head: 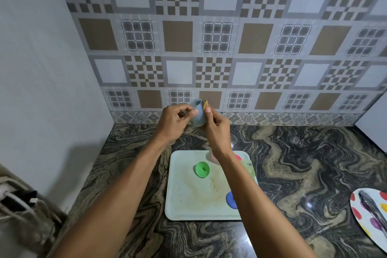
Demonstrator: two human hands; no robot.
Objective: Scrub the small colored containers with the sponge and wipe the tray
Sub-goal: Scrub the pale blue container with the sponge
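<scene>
Both forearms [125, 195] reach up from the bottom edge and meet above the far end of the tray. On my left hand [178, 119] the fingers are curled, with the thumb and fingertips pinching the rim of the pale blue container [198, 114], which I hold in the air, tilted, in front of the tiled wall [209, 37]. My right hand [215, 130] is closed round the sponge [205, 103]. Its tan end sticks up past my thumb and touches the container's right side near the rim, and my thumb lies along that same side.

Below my wrists the pale tray [184, 205] sits flat on the dark swirled stone counter [293, 163], its surface smeared with yellowish stains and a few dark flecks. A green container [202, 169] rests on the tray near its middle. A blue container [230, 200] lies toward the tray's near right corner, partly behind my right forearm. A pink container [213, 156] shows at the far edge, mostly hidden by my right wrist, with something red just beside it that I cannot make out.

Well apart, at the counter's right edge, lies a white palette [360, 213] dotted with paint blobs, a dark smear across it.
</scene>
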